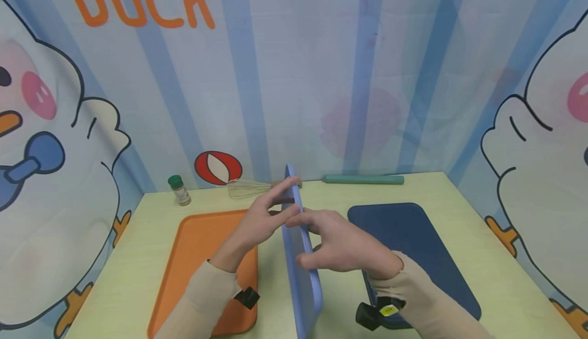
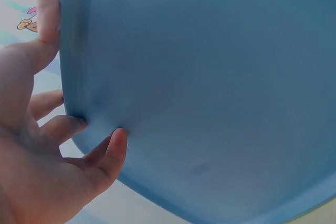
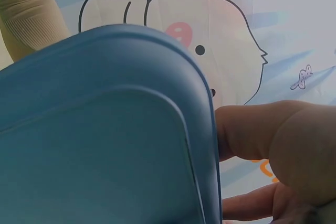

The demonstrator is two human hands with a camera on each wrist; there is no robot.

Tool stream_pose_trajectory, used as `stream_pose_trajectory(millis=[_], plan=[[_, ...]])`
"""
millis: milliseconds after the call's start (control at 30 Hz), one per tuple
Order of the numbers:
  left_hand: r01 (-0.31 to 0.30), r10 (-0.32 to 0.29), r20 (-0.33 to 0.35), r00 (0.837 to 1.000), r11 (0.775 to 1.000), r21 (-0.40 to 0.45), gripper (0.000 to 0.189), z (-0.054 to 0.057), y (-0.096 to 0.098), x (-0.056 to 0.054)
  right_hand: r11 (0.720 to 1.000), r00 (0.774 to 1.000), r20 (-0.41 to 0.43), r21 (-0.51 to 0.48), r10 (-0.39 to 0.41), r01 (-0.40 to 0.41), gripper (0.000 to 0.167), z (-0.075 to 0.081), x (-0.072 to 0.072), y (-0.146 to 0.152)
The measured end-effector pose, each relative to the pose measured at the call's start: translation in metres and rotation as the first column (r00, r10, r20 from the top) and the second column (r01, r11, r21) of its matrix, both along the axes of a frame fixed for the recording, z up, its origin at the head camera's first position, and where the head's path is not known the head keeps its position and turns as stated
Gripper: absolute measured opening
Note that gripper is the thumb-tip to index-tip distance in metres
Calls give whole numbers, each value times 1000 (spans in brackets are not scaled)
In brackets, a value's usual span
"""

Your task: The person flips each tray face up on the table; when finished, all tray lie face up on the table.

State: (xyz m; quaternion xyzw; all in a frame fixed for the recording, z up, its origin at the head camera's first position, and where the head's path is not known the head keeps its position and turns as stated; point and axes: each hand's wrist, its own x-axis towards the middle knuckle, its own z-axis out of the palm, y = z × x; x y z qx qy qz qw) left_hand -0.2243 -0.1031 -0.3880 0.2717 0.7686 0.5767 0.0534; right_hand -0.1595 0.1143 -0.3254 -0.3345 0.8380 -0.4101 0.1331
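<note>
A light blue tray (image 1: 298,277) with rounded corners stands on edge between my two hands, its narrow rim turned up toward the head view. My left hand (image 1: 259,224) holds it from the left. In the left wrist view, several fingertips press on the tray's broad face (image 2: 199,87), while another finger lies along its side edge. From the right, my right hand (image 1: 342,242) grips the rim, its forefinger across the upper edge and the thumb lower down. Close up, the right thumb (image 3: 247,129) is against the tray's raised rim (image 3: 205,114). The tray's lower end runs out of the head view.
An orange tray (image 1: 206,257) lies flat on the left, a dark blue tray (image 1: 409,247) on the right. Along the table's back are a green-capped jar (image 1: 180,191), a whisk (image 1: 248,188) partly hidden, and a green rod (image 1: 363,179). A printed curtain (image 1: 298,73) hangs behind.
</note>
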Motion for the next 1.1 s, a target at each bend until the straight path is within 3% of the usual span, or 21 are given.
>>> stream_pose_trajectory(millis=[233,600,1100], plan=[[-3,2,-8,1000,1000,-26,58,1,0,-1,998,997,81,-59,-5,10,60,-3,1,2],[-1,-2,-45,999,998,-69,50,3,-1,-3,992,990,140,-127,-1,19,69,-8,1,4],[30,-31,-7,999,998,-51,49,6,-2,-1,967,981,195,-252,10,40,74,-17,-1,7]])
